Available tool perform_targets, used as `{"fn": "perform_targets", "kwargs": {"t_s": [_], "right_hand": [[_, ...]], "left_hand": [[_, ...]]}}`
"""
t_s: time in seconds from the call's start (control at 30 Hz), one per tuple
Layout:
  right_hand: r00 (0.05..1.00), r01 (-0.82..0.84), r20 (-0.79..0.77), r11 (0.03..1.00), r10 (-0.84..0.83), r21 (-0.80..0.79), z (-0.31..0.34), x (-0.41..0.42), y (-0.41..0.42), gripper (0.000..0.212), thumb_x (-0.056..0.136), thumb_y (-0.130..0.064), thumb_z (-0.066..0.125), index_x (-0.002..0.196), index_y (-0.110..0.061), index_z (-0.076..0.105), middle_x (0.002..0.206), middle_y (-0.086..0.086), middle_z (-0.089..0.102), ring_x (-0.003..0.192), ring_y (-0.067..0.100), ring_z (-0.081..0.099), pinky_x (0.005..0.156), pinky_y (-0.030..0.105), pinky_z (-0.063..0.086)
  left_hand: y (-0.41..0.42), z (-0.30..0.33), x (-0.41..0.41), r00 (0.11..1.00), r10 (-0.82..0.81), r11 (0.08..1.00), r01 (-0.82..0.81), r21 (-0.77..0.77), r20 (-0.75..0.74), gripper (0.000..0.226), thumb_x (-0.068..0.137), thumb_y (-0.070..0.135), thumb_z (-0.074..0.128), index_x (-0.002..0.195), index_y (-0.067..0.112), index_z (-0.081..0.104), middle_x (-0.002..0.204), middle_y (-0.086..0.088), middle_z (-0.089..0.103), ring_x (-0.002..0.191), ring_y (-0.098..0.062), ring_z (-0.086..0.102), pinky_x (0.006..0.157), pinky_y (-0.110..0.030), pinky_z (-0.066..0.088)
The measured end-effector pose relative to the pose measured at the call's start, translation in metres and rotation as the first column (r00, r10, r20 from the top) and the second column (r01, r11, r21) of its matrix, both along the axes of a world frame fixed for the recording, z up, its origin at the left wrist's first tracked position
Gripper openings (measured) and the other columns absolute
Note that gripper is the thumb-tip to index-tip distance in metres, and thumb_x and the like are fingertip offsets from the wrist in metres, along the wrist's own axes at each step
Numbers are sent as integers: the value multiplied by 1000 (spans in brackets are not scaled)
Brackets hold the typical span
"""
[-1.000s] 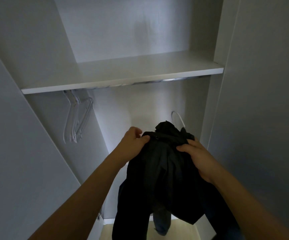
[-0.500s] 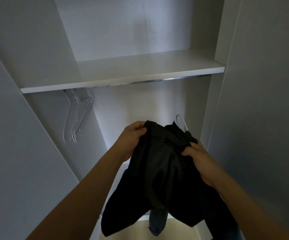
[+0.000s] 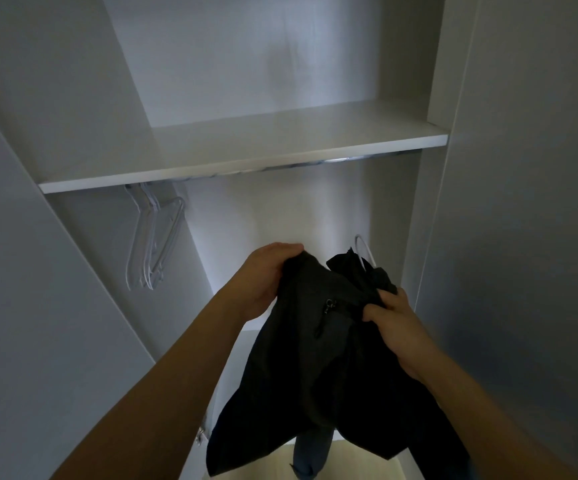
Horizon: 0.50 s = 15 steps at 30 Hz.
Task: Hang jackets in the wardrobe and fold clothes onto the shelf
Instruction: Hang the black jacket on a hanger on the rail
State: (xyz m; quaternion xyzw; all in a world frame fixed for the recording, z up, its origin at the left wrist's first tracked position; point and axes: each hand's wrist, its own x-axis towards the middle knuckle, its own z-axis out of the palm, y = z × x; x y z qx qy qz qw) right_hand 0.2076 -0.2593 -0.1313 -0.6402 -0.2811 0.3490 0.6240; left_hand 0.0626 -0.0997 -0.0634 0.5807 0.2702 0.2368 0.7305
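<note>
step: jacket (image 3: 318,344) being hung — gripped by left hand (image 3: 268,278) and right hand (image 3: 393,320) | next: hanger (image 3: 363,249) hook to be raised onto rail (image 3: 343,160); shelf (image 3: 246,168) untouched

Head camera, close to the wardrobe
It looks forward and up into the open wardrobe, shelf (image 3: 246,161) above centre, arms reaching in from below.

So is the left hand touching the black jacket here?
Touching. The head view shows the left hand gripping the black jacket at its upper edge, fingers curled over the fabric.
</note>
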Motion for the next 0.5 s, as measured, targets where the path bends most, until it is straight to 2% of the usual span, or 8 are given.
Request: {"fn": "perform_targets", "kwargs": {"t_s": [0.07,0.13,0.27,0.3,0.37,0.43,0.5], "right_hand": [[1000,-8,19,1000,8,-3,-3,0,2,26,88,-4,53,93,-25,67,119,-7,39,97,7,51,68,17,40],[1000,4,28,1000,-3,-6,-5,1,3,26,87,-4,53,91,-26,67,118,-8,38,95,5,51,67,15,40],[999,54,6,999,-54,5,-6,4,3,25,84,-5,54,85,-25,68,114,-7,41,94,8,52,67,20,40],[998,63,-19,998,-63,14,-7,6,3,24,84,-5,54,85,-24,69,114,-6,42,95,10,52,67,21,40],[992,75,-100,996,-71,37,-6,10,2,23,83,-5,55,89,-21,70,118,-3,45,99,14,55,70,24,43],[978,68,-200,995,-53,72,-5,16,1,24,80,-5,54,97,-13,70,123,7,50,103,24,58,74,30,46],[963,67,-265,993,-40,93,-2,21,1,23,78,-5,52,90,-12,70,108,11,61,91,26,63,69,32,49]], "left_hand": [[-1,3,3,997,20,998,-24,-49,-73,18,88,22,69,96,7,71,93,-7,74,89,-18,71,80,-29,56],[-1,3,4,987,22,1000,-21,5,-159,9,89,13,66,94,9,72,93,-5,74,87,-15,71,75,-25,55],[-5,4,2,993,77,981,-59,187,-93,34,89,-10,44,77,13,68,82,0,68,87,-18,62,71,-23,52],[-6,4,1,994,80,970,-59,236,-79,37,87,-12,42,79,13,67,84,1,69,88,-19,61,71,-24,53],[-7,3,-1,996,10,965,14,261,-91,37,88,-10,45,99,18,66,100,2,69,96,-20,63,77,-27,56],[-7,-1,-5,983,-76,967,114,229,-166,45,88,0,56,124,27,52,116,-1,64,104,-21,63,79,-29,57],[-6,-7,-11,939,-139,961,205,185,-316,60,86,7,67,134,29,37,124,-7,58,107,-26,63,77,-29,57]]}}
